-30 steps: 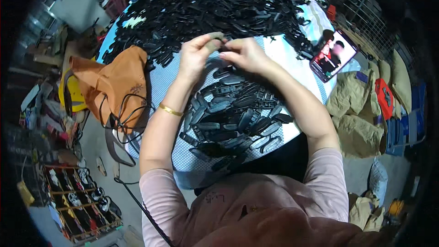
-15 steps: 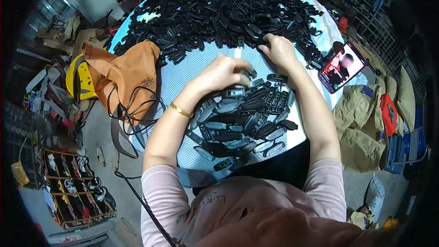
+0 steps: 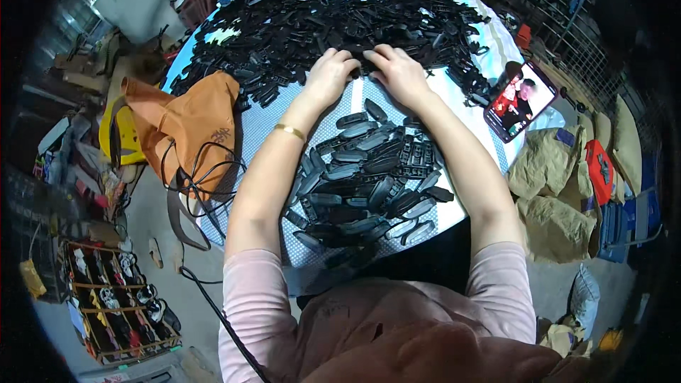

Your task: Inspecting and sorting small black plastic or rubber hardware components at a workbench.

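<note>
A wide heap of small black plastic parts [image 3: 340, 18] covers the far side of the table. At its near edge, my left hand [image 3: 330, 76] and my right hand [image 3: 399, 76] face each other with a small gap between them. The fingers of both are bent inward among the black parts, and what they hold, if anything, cannot be made out. Closer to my body, between my forearms, lies a smaller pile of long, rounded black pieces [image 3: 362, 177]. Some of these show a hollow, ribbed underside; others show a smooth outer face.
Patterned cloth covers the table [image 3: 273, 124]. An orange cloth bag [image 3: 206, 117] and a black cable [image 3: 191, 184] hang at its left edge. A lit phone [image 3: 521, 103] stands at the right edge. Brown paper sacks [image 3: 557, 227] are beyond it, and a shoe rack [image 3: 120, 298] stands lower left.
My left hand has moved up from the smaller pile to the big heap's edge. My right hand has shifted left towards it. The smaller pile's far pieces lie uncovered now.
</note>
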Demonstrator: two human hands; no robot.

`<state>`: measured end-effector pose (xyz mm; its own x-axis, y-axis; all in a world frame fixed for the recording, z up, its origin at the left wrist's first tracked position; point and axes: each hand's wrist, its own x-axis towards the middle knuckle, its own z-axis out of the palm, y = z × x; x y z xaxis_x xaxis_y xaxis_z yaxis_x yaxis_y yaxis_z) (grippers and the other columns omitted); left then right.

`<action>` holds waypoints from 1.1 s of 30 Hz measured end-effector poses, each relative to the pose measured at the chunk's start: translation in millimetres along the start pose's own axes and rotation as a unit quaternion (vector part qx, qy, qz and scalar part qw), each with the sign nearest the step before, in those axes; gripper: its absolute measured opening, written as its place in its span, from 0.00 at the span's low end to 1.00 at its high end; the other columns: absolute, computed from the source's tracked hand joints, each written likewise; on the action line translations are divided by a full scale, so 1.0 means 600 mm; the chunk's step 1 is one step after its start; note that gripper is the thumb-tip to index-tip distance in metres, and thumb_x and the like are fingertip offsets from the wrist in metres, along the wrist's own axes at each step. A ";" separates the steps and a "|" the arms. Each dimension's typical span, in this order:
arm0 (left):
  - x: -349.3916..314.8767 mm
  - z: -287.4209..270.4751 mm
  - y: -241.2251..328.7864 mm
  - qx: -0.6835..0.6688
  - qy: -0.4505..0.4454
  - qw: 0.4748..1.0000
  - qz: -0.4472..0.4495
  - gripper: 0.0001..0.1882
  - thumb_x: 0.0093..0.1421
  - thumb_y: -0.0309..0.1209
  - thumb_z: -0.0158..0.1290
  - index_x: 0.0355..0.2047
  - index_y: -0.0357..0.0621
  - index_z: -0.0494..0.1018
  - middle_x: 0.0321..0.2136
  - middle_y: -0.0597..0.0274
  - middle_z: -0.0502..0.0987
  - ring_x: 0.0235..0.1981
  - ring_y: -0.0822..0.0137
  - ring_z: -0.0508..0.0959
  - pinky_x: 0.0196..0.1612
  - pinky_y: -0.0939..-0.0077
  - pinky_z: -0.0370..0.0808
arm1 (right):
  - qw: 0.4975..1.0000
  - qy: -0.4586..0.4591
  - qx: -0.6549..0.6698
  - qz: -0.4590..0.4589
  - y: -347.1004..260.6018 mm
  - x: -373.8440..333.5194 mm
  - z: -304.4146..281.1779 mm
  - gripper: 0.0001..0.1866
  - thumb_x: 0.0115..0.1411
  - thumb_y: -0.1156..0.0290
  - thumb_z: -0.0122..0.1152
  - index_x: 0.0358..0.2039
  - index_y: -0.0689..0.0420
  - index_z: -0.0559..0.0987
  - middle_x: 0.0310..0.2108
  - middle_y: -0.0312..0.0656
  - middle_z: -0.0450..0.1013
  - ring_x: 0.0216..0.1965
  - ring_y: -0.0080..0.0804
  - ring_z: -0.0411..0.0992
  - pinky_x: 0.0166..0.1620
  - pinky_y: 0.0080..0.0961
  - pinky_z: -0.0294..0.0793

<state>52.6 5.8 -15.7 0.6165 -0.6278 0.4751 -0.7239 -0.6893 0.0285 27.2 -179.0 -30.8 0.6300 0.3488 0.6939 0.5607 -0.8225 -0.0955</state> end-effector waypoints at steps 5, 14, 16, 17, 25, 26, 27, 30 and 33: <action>-0.023 -0.029 0.002 -0.044 0.068 0.996 -0.024 0.17 0.46 0.26 0.55 0.40 0.45 0.72 0.32 0.55 0.69 0.36 0.57 0.69 0.41 0.69 0.68 | 0.997 0.075 -0.020 0.023 -0.003 0.011 0.007 0.10 0.48 0.72 0.56 0.33 0.55 0.76 0.25 0.39 0.72 0.29 0.36 0.70 0.31 0.30 0.71; -0.043 -0.079 0.043 -0.471 0.038 0.826 -0.307 0.14 0.51 0.26 0.55 0.39 0.38 0.71 0.33 0.61 0.70 0.26 0.70 0.74 0.27 0.81 0.71 | 0.854 0.057 0.463 0.231 -0.036 0.023 -0.030 0.18 0.56 0.71 0.54 0.47 0.60 0.70 0.36 0.39 0.73 0.36 0.23 0.71 0.36 0.18 0.71; -0.046 -0.083 0.022 -0.650 0.018 0.693 -0.312 0.12 0.54 0.27 0.53 0.39 0.36 0.71 0.32 0.63 0.74 0.26 0.75 0.75 0.27 0.86 0.71 | 0.854 0.012 0.491 0.169 -0.059 0.022 -0.040 0.16 0.56 0.72 0.54 0.46 0.61 0.71 0.36 0.37 0.73 0.35 0.21 0.71 0.35 0.15 0.70; -0.053 -0.084 0.020 -0.688 0.021 0.666 -0.287 0.14 0.54 0.26 0.53 0.41 0.36 0.69 0.33 0.62 0.74 0.28 0.74 0.75 0.30 0.85 0.72 | 0.860 0.005 0.485 0.157 -0.074 0.019 -0.045 0.16 0.55 0.72 0.55 0.45 0.61 0.72 0.35 0.38 0.73 0.35 0.21 0.71 0.36 0.15 0.70; -0.051 -0.105 0.044 -0.679 -0.009 0.690 -0.250 0.15 0.53 0.21 0.50 0.42 0.33 0.68 0.32 0.60 0.74 0.27 0.74 0.75 0.27 0.88 0.71 | 0.894 0.021 0.420 0.156 -0.078 0.015 -0.061 0.14 0.46 0.72 0.64 0.35 0.62 0.76 0.30 0.41 0.73 0.30 0.24 0.71 0.33 0.19 0.70; -0.054 -0.091 0.038 -0.665 0.010 0.710 -0.232 0.13 0.53 0.22 0.51 0.41 0.33 0.70 0.29 0.63 0.73 0.25 0.77 0.72 0.25 0.88 0.68 | 0.886 0.031 0.440 0.145 -0.079 0.015 -0.060 0.14 0.46 0.72 0.64 0.35 0.63 0.76 0.30 0.40 0.73 0.29 0.23 0.71 0.33 0.18 0.70; -0.056 -0.087 0.040 -0.656 0.026 0.720 -0.226 0.12 0.53 0.23 0.51 0.40 0.33 0.71 0.28 0.65 0.72 0.25 0.78 0.71 0.25 0.88 0.67 | 0.882 0.032 0.450 0.134 -0.080 0.014 -0.060 0.14 0.46 0.72 0.64 0.34 0.62 0.77 0.29 0.39 0.72 0.28 0.23 0.71 0.31 0.18 0.70; -0.060 -0.082 0.036 -0.626 0.046 0.746 -0.222 0.13 0.52 0.23 0.53 0.39 0.35 0.72 0.29 0.68 0.73 0.26 0.80 0.70 0.27 0.86 0.67 | 0.897 0.026 0.418 0.140 -0.083 0.014 -0.057 0.13 0.46 0.72 0.64 0.33 0.62 0.77 0.28 0.38 0.72 0.27 0.22 0.71 0.30 0.18 0.69; -0.058 -0.080 0.044 -0.622 0.098 0.734 -0.253 0.18 0.50 0.23 0.55 0.43 0.36 0.71 0.32 0.66 0.75 0.29 0.79 0.72 0.32 0.86 0.69 | 0.920 0.027 0.371 0.127 -0.089 0.011 -0.061 0.13 0.47 0.74 0.63 0.34 0.63 0.77 0.30 0.39 0.72 0.27 0.22 0.71 0.30 0.16 0.70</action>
<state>-3.0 26.8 10.9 0.9362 -0.2564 0.2405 -0.2148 0.1245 0.9687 -18.2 -149.0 4.8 0.7749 0.1485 0.6144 0.6239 -0.3354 -0.7058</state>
